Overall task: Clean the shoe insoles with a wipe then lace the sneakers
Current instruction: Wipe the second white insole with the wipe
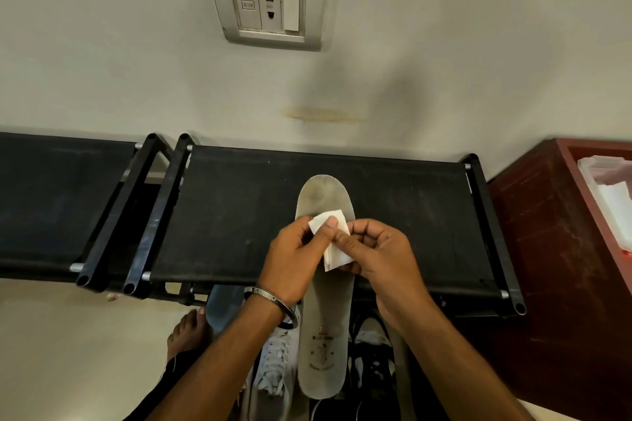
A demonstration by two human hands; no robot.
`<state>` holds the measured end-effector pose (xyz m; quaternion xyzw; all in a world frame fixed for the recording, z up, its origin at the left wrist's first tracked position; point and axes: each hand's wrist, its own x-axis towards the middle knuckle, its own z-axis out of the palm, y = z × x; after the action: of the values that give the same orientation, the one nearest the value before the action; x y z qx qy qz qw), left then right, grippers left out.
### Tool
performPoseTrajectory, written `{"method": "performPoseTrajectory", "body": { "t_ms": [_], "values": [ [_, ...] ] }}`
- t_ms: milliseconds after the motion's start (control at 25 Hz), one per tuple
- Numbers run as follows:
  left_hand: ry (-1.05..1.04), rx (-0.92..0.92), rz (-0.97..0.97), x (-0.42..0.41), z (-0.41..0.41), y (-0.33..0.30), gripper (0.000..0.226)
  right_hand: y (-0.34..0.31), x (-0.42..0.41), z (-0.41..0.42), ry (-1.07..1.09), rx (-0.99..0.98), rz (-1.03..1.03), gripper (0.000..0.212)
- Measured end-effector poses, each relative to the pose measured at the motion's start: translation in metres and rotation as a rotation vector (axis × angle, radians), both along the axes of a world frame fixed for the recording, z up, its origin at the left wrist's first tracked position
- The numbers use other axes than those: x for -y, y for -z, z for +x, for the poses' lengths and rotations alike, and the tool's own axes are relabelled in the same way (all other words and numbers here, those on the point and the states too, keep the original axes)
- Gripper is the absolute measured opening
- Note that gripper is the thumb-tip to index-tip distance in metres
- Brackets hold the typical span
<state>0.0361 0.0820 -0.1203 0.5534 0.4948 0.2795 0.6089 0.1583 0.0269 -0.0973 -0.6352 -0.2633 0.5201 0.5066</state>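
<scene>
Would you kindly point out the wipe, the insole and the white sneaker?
wipe (333,255): head view, lower white fold between both hands.
insole (323,195): head view, grey toe end.
white sneaker (273,366): head view, laced upper.

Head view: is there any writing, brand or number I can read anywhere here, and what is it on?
"M SAL M", only partly readable: engraved on the metal bangle on the left wrist; the rest curves out of sight.
Printed logo and lines of text on the heel end of the insole: too blurred to read.
Small label on the switch of the wall socket plate: too small to read.
Nothing else carries text.
</scene>
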Motion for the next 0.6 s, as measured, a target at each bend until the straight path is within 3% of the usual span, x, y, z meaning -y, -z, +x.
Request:
{"method": "performPoseTrajectory", "body": {
  "t_ms": [320,400,520,600],
  "values": [
    [-0.138,-0.039,-0.056,-0.005,-0.003,-0.001,0.039,0.001,-0.004,0.005,-0.058,-0.183,-0.078,0.013],
    [-0.194,-0.080,-0.058,-0.008,-0.006,-0.001,0.037,0.002,-0.006,0.006,0.040,-0.199,-0.061,0.012],
    [-0.124,-0.119,0.009,-0.010,-0.013,-0.001,0.006,-0.002,-0.007,0.012,0.301,-0.091,0.047,0.009],
    [-0.067,-0.131,0.008,-0.007,-0.014,-0.001,0.040,-0.004,-0.006,0.015,0.408,0.088,0.128,0.014]
  ]
}}
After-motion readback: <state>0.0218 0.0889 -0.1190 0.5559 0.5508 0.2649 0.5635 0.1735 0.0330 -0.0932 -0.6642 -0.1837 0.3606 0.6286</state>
